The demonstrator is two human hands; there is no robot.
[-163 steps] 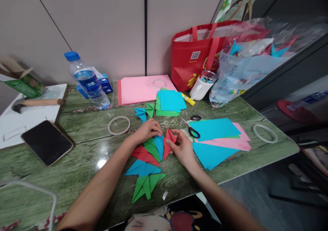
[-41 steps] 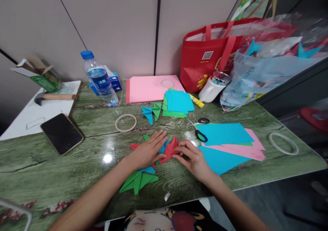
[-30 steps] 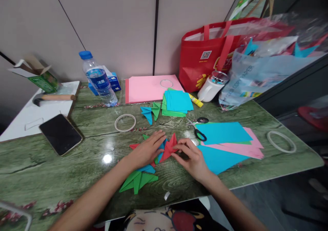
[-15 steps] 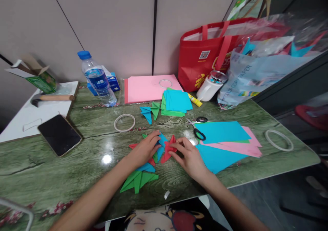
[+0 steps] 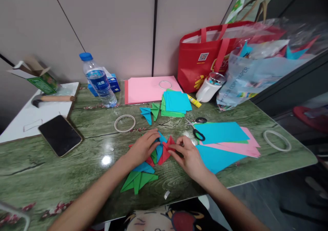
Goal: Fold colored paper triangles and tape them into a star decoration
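Folded-paper row on the table, running toward one o'clock.
Left hand covers part, grip unclear; right hand has its grip clamped on the red piece at that end; pushing too hard might crumple its folds.

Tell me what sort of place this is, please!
It looks like a craft spot at a table, though I can't tell whose room. The scissors, yellow glue stick and folded red paper show it.

Right hand pinching red paper, scissors
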